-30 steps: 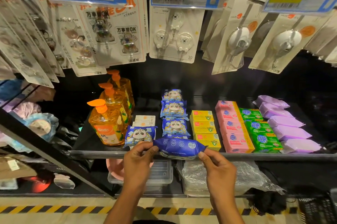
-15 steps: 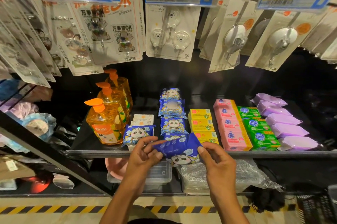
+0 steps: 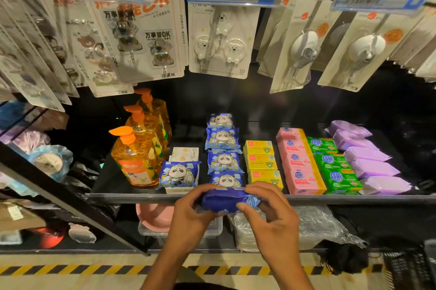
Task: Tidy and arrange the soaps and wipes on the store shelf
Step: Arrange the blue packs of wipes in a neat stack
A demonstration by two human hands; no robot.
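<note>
A single wide-angle view, worn on the head, looks forward and down from close before the shelf [image 3: 132,197], with hanging hook cards [image 3: 221,39] above and striped floor [image 3: 47,260] along the bottom.

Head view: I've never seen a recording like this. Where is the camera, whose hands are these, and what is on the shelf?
No machine here: the camera sits on a person's head, looking forward and down at a store shelf. Both hands are that person's. The left hand and right hand each grip one end of a blue wipes pack at the shelf's front edge. On the shelf, left to right: orange pump bottles, a row of panda-print packs, yellow boxes, pink packs, green packs, purple packs. Carded hooks hang above.
</note>
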